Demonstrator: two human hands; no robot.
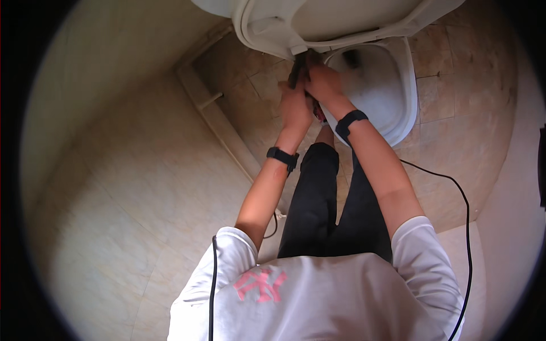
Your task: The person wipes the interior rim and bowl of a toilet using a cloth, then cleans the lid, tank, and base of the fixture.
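My hands come together under the edge of a large white rounded fixture [264, 40]. My left hand [296, 105] is closed around a dark, narrow object [297, 71] whose kind I cannot make out. Right above and beside it, my right hand [324, 82] is closed at the same spot, its fingertips hidden in shadow. The top of the dark object reaches a small white block [298, 50] at the fixture's underside. Close to my right hand is a white rounded tub [406, 96] with a dark patch inside.
A low ledge [219, 122] runs along the tiled floor on the left, with a short pale bar [210, 100] sticking out. A black cable [467, 227] hangs in a curve on the right. Pale walls stand close on both sides. Brown tiles [435, 96] lie beyond the tub.
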